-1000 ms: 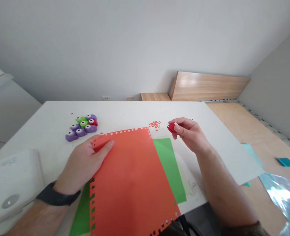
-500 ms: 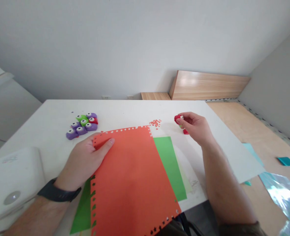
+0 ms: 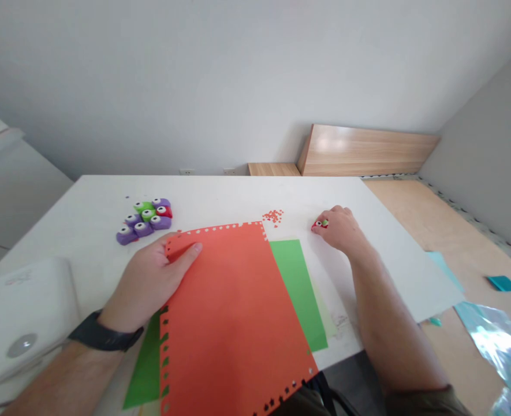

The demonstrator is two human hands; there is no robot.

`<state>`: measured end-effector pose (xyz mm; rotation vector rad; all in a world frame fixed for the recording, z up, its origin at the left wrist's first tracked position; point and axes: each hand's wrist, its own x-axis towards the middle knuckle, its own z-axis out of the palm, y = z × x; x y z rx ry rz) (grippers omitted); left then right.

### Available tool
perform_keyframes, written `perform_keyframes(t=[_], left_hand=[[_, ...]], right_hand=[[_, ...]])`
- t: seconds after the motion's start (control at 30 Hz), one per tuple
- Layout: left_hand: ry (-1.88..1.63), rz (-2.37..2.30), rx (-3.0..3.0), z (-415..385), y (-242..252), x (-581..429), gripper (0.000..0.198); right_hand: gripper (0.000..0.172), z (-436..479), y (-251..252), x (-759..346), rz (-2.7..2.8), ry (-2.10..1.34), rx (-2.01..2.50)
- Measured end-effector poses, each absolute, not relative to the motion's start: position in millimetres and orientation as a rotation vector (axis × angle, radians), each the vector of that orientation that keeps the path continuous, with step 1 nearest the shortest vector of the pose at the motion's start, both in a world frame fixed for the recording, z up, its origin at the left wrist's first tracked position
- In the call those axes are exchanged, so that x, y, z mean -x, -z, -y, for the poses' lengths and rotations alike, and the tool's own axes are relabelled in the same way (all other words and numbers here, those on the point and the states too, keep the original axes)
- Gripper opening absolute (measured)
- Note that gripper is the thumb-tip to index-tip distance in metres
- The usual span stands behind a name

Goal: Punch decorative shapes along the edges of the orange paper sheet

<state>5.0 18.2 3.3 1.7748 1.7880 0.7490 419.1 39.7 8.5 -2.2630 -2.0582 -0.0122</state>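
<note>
My left hand (image 3: 151,280) pinches the top left corner of an orange paper sheet (image 3: 233,312), thumb on top, fingers under it. The sheet has small shapes punched along its top and left edges. It lies over a green sheet (image 3: 301,289) on the white table (image 3: 220,196). My right hand (image 3: 342,231) rests low on the table to the right, fingers curled round a small red craft punch (image 3: 319,225). A little heap of orange punched bits (image 3: 273,216) lies between the sheet's far corner and that hand.
A cluster of purple, green and red craft punches (image 3: 145,221) sits at the back left. A white device (image 3: 21,318) stands at the near left edge. Wooden boards (image 3: 368,151) lean by the wall. Teal paper (image 3: 503,283) and shiny film (image 3: 498,341) lie on the floor.
My right hand has carried the red punch to the right and down until it sits on the table. My left hand has kept its hold on the orange sheet.
</note>
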Motion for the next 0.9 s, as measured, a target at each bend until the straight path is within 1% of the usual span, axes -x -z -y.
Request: perform_keyframes(t=[0.1, 0.17, 0.27, 0.33, 0.4, 0.5, 0.63, 0.73, 0.83, 0.9], left_hand=[[-0.751, -1.766, -1.781, -17, -4, -5, 0.031], [-0.754, -1.764, -1.788, -17, -4, -5, 0.032], [-0.760, -1.748, -1.781, -17, -5, -6, 0.033], [-0.751, -1.738, -1.778, -17, -5, -6, 0.033], [-0.756, -1.740, -1.777, -18, -6, -7, 0.033], [-0.760, -1.736, -1.764, -17, -7, -8, 0.032], [-0.768, -1.710, -1.739, -15, -7, -8, 0.033], [-0.779, -1.698, -1.751, -15, -8, -9, 0.032], [-0.777, -1.688, -1.774, -15, -8, -9, 0.031], [-0.767, -1.683, -1.786, -16, -7, -8, 0.031]], right_hand=[[0.035, -40, -5, -421, 1.890, 0.159, 2.295], [0.048, -39, -3, -421, 1.818, 0.225, 2.288], [0.071, -40, 3, -422, 1.767, 0.256, 2.299], [0.082, -43, 9, -426, 1.705, 0.232, 2.359], [0.083, -47, 16, -432, 1.618, 0.145, 2.433], [0.081, -55, 26, -443, 1.578, -0.010, 2.444], [0.069, -66, 35, -453, 1.618, 0.097, 2.315], [0.066, -75, 37, -456, 1.569, 0.132, 2.295], [0.068, -79, 36, -458, 1.480, 0.092, 2.331], [0.074, -78, 34, -459, 1.445, 0.077, 2.343]])
